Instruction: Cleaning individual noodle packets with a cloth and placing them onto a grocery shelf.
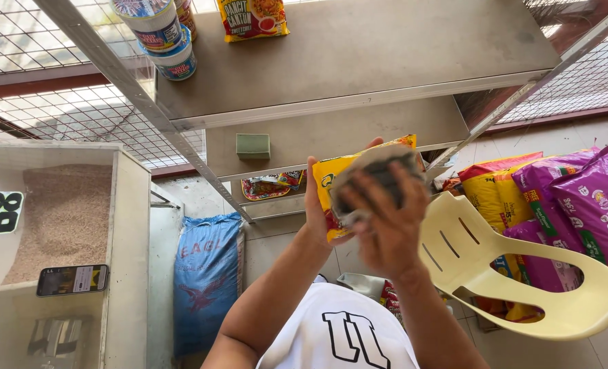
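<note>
My left hand [315, 205] holds a yellow noodle packet [334, 174] upright in front of a grey metal shelf rack [358, 61]. My right hand [386, 229] presses a grey cloth [375, 178] against the packet's front; the hand is blurred. On the top shelf stand stacked cup noodles [160, 34] at the left and another yellow noodle packet [252, 17]. A green sponge block [253, 145] lies on the second shelf, and more packets [271, 186] lie on a lower one.
A cream plastic chair [522, 273] stands at the right, with purple and yellow sacks [563, 198] behind it. A blue sack [207, 273] leans at the left of the rack. A bin of grain [64, 219] with a phone [73, 279] on its rim is far left.
</note>
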